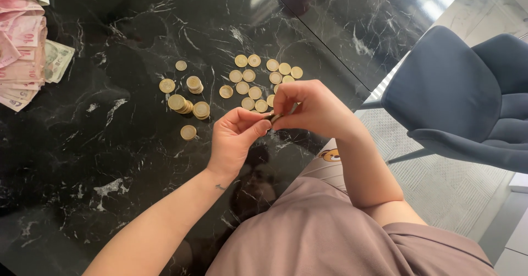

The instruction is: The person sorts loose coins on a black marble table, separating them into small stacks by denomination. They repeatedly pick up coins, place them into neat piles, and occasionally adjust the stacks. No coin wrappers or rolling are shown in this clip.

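Head view: left hand point(235, 139) curled, fingers bent, thumb tip pressed against small stack of coins point(276, 117) held between both hands. Right hand point(311, 108) closed in pinch on same stack, fingertips meeting left thumb above black marble table point(110, 160). Exact coin count in grip cannot be told. Just beyond hands: loose coins point(254, 78) lying flat in rough rows, right hand covering a few. Left of them: short coin piles point(187, 102). Far left corner: banknotes point(25, 45) fanned. Right, off table: blue chair point(456, 94).
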